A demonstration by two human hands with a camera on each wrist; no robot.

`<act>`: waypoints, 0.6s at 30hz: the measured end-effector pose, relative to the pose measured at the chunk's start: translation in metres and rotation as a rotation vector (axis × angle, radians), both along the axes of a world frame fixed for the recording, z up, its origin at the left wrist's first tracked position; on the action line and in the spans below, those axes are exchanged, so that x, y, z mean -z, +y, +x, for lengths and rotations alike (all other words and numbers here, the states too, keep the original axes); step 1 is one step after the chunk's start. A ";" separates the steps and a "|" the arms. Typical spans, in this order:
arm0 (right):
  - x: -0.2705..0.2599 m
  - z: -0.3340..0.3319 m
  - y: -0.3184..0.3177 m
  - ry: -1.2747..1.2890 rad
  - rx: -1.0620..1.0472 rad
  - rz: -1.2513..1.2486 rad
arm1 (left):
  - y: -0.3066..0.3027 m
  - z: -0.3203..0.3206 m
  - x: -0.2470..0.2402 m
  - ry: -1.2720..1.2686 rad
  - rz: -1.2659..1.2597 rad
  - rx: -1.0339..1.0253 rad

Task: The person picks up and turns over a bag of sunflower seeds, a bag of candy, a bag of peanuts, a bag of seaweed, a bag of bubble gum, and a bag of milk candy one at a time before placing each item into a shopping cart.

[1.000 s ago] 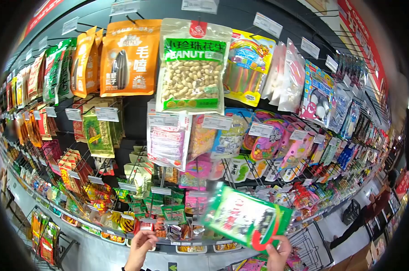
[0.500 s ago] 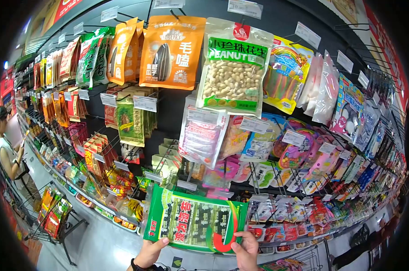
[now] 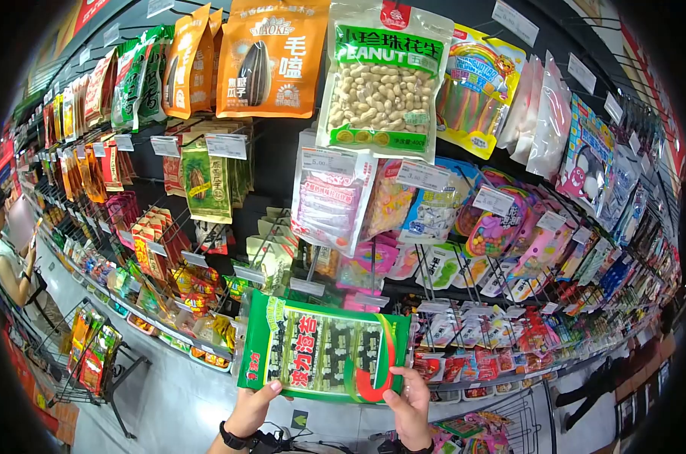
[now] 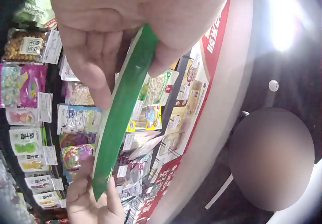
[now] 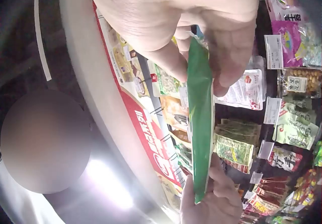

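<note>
**Green packet (image 3: 324,349) lettered 波力海苔, held at both ends**

Red characters reading 波力海苔 run down the packet's front; the smaller print at its left end is too fine to make out. Clear windows show dark green pieces (image 3: 332,356) inside, and a red, hook-shaped stripe curves near the right end. The left hand (image 3: 251,412) pinches the lower left edge, thumb on the front; the right hand (image 3: 410,412) pinches the right end the same way. Both wrist views show the packet edge-on between thumb and fingers.

Well above the hands hangs a clear-fronted bag (image 3: 385,83) marked 小珍珠花生 and PEANUT, full of pale peanuts, with 400 in the small print at its foot. To its left, an orange bag (image 3: 271,57) reads MAOKE and 毛嗑, with a big striped seed pictured on it. On its other side, a yellow bag (image 3: 479,91) shows bright, many-coloured strips. A price tag (image 3: 327,161) reading 5.00 hangs over a white-and-pink pouch (image 3: 328,200), above and between the hands.

Left of the left hand, a metal cart (image 3: 123,386) carries red and green packets (image 3: 93,352). Just beyond the right hand, a wire cart (image 3: 521,424) holds pink packages (image 3: 472,439).
</note>
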State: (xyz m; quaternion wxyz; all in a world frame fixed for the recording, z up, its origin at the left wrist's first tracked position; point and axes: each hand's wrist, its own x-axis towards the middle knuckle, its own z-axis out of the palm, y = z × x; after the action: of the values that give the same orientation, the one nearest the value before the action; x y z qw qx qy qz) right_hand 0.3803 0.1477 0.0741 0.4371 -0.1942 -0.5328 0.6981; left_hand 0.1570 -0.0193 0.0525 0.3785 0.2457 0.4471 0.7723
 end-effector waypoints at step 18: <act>0.007 0.011 0.001 -0.075 0.003 0.014 | 0.000 0.007 -0.004 -0.093 0.020 -0.003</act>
State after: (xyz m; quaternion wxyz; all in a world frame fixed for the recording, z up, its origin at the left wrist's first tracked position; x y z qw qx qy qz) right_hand 0.3916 0.1482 0.0675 0.4191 -0.2179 -0.5534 0.6861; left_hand 0.1644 -0.0191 0.0561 0.3951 0.2127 0.4216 0.7880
